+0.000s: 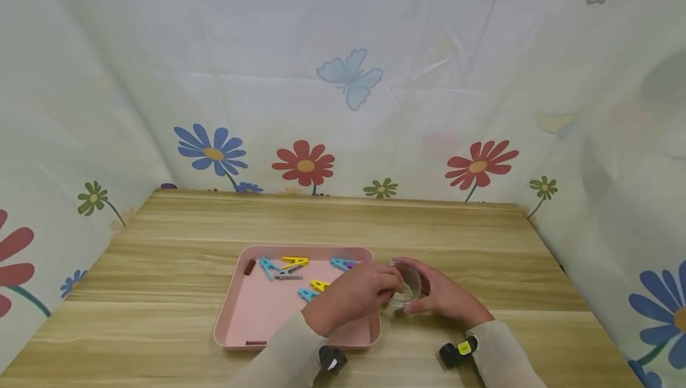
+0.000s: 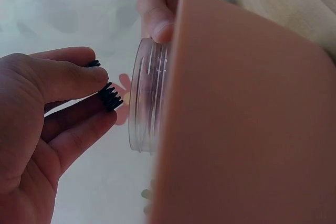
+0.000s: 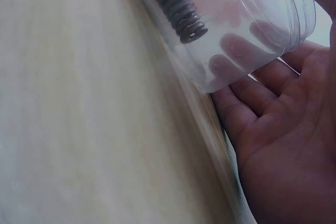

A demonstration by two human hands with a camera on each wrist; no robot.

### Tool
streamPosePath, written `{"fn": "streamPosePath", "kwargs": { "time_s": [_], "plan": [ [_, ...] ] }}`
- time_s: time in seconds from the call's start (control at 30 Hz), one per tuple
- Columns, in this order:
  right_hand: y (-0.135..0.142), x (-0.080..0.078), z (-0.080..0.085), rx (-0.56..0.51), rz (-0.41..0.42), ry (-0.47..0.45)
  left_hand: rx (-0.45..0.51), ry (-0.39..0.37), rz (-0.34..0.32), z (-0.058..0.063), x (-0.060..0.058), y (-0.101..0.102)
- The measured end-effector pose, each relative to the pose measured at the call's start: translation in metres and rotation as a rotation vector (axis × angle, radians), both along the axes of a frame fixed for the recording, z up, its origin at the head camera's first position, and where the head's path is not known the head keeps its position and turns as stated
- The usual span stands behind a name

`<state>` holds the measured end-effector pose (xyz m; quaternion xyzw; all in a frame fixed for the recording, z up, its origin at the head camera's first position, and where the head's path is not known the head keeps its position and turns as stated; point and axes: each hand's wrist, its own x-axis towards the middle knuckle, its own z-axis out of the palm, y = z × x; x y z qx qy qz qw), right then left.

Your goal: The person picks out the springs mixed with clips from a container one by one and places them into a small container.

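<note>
Flowered cloth (image 1: 257, 102) is hanging behind a wooden table (image 1: 455, 233). Reaching over a pink tray (image 1: 254, 313), the left hand (image 1: 355, 294) is pinching a dark spring (image 2: 112, 98) at the mouth of a clear jar (image 1: 415, 285) the right hand (image 1: 447, 299) is cupping, another spring (image 3: 177, 8) lying inside.

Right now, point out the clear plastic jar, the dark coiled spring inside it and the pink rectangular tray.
Clear plastic jar (image 3: 226, 29): right wrist view, side wall.
Dark coiled spring (image 3: 176, 7): right wrist view, middle coils.
Pink rectangular tray (image 1: 262, 310): head view, bare floor.
</note>
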<state>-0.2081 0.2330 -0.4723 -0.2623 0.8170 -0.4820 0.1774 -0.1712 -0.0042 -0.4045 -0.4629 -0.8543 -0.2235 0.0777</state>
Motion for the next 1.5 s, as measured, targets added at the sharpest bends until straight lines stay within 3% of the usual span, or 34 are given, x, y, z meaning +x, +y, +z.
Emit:
{"fn": "streamPosePath", "kwargs": {
  "time_s": [0.3, 0.87, 1.5],
  "plan": [
    [-0.001, 0.001, 0.001, -0.005, 0.004, -0.001, -0.04, 0.01, 0.002, -0.008, -0.001, 0.003],
    [-0.001, 0.001, 0.001, -0.031, 0.024, -0.006, -0.009, -0.023, -0.002, -0.015, -0.003, 0.003],
    [0.0, 0.0, -0.001, -0.055, 0.042, 0.009, -0.052, -0.015, 0.018, -0.016, -0.004, 0.004]
  ]
}}
